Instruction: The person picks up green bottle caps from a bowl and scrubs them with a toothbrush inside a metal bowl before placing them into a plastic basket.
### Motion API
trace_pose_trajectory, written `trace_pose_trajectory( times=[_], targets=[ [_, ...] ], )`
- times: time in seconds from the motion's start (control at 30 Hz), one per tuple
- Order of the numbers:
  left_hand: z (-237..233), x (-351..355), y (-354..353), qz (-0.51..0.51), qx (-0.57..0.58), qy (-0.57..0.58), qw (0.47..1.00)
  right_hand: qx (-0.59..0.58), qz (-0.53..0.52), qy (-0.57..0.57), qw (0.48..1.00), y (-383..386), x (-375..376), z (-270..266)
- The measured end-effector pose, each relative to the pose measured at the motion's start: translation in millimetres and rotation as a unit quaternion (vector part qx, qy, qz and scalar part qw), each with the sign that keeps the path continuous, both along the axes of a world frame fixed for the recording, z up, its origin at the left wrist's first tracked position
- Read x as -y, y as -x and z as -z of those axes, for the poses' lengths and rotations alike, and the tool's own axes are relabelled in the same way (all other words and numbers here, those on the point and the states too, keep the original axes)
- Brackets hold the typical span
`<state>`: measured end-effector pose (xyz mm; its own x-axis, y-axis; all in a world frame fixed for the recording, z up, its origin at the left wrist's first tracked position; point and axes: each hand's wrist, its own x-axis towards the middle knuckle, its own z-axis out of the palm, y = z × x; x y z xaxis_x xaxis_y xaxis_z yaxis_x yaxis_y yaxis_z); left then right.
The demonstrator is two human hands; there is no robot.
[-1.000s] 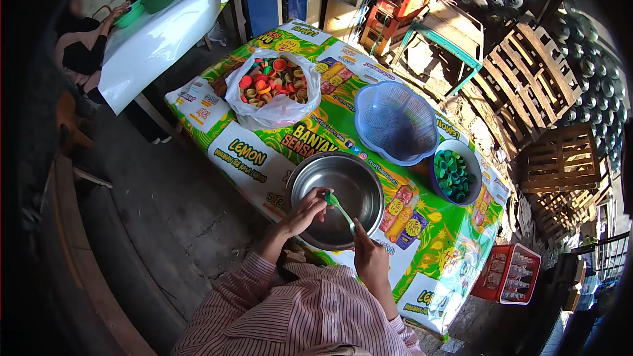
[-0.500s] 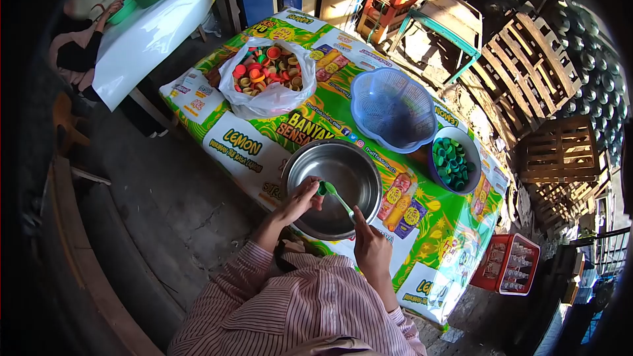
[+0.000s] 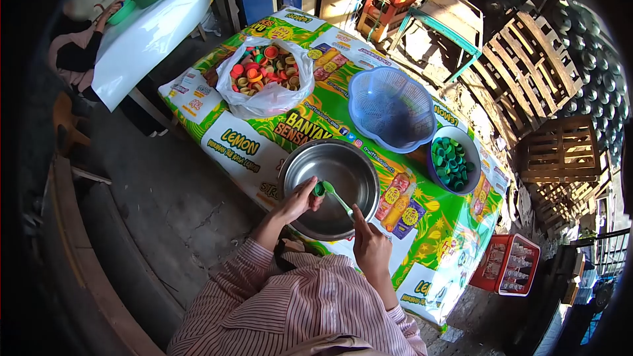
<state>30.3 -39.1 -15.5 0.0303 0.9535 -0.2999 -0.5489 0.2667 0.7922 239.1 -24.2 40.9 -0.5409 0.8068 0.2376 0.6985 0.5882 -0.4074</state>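
Note:
My left hand (image 3: 298, 203) pinches a small green bottle cap (image 3: 319, 189) over the left part of a steel basin (image 3: 366, 178). From the right, my right hand (image 3: 370, 244) grips the handle of a slim light-green and white toothbrush (image 3: 338, 199). The brush slants up and left across the basin, its head right at the cap. Both hands are near the basin's front rim.
Beyond the basin stand a white plastic bag (image 3: 264, 104) of red, orange and yellow caps and a blue plastic basket (image 3: 389, 102). A bowl (image 3: 473, 188) of green caps sits at right. A red crate (image 3: 491, 265) stands beside the table; another person (image 3: 74, 59) is at the far-left table.
The view shifts slightly. My left hand keeps the cap and my right hand keeps the toothbrush, its head still beside the cap, with only slight movement.

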Motion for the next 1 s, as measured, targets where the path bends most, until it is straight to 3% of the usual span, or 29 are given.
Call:
trace_pose_trajectory(
  times=[0.07, 0.1, 0.2, 0.37, 0.47, 0.6, 0.73, 0.8, 1.0],
  targets=[
    [1.8, -0.6, 1.0, 0.003, 0.044, -0.011, 0.999, -0.024, 0.007, 0.008, 1.0, 0.1, -0.1, -10.2],
    [-4.9, -1.2, -0.7, 0.003, 0.044, -0.012, 0.999, 0.015, 0.01, 0.058, 0.998, 1.7, 2.5, -21.2],
    [-16.0, -0.1, -6.1, -0.056, 0.058, 0.023, 0.996, 0.036, -0.002, 0.067, 0.997, 0.8, 0.7, -10.0],
    [-11.6, -0.5, -6.9, -0.028, 0.118, 0.014, 0.993, -0.01, 0.022, 0.051, 0.998, -1.1, -0.6, -13.9],
    [-9.9, -0.1, -4.9, 0.002, 0.104, 0.028, 0.994, 0.021, -0.026, 0.073, 0.997, -1.6, 0.1, -11.2],
    [-16.1, -2.4, -4.4, 0.012, 0.101, 0.078, 0.992, -0.013, 0.0, -0.006, 1.0, -7.2, -7.4, -6.4],
    [-23.7, -12.8, 4.1, 0.025, -0.023, 0.161, 0.986, 0.049, -0.058, -0.008, 0.997, -13.7, -8.2, -12.0],
    [-27.4, -19.1, 9.5, 0.107, -0.126, 0.152, 0.974, 0.02, -0.021, -0.016, 0.999, -16.1, -14.5, -9.8],
    [-37.8, -32.3, 10.9, 0.131, -0.185, 0.129, 0.965, 0.024, -0.046, -0.022, 0.998, -16.7, -15.0, -11.5]
  ],
)
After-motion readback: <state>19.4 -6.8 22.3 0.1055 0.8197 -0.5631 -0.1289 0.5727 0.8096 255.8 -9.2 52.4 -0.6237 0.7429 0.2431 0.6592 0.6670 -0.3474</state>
